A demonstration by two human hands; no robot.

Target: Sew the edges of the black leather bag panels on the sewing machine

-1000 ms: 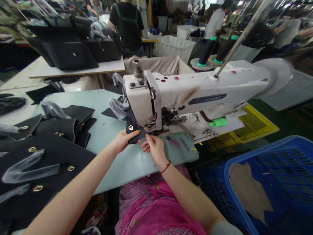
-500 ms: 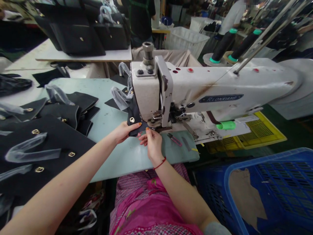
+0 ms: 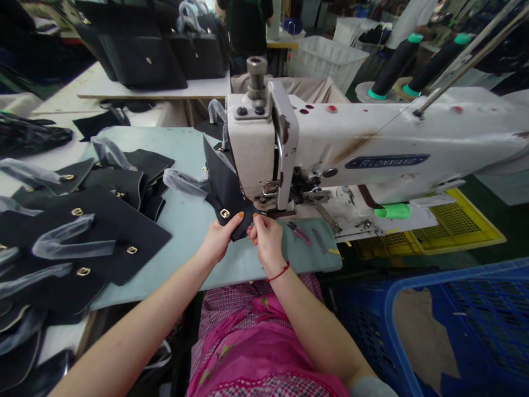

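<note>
A black leather bag panel (image 3: 225, 179) with a gold buckle and a plastic-wrapped handle (image 3: 185, 183) lies at the head of a white sewing machine (image 3: 253, 149). My left hand (image 3: 218, 238) grips the panel's near edge, thumb on top beside the buckle. At the corner by the presser foot, my right hand (image 3: 268, 234) pinches the same panel between thumb and fingers. The needle area is mostly hidden behind the machine head. Pink-handled thread snips (image 3: 300, 232) lie on the pale green table (image 3: 182, 275) to the right of my right hand.
Several black panels (image 3: 119, 237) with gold buckles and wrapped handles are piled on the left. A blue basket (image 3: 390, 298) stands at lower right, a yellow crate (image 3: 475, 220) behind it. Black bags (image 3: 140, 60) sit on a board at the back. A person (image 3: 248, 27) stands beyond.
The panel has turned at the machine head, and its far part now stands up. Both hands have shifted slightly, still holding its near edge. The camera view has moved a little.
</note>
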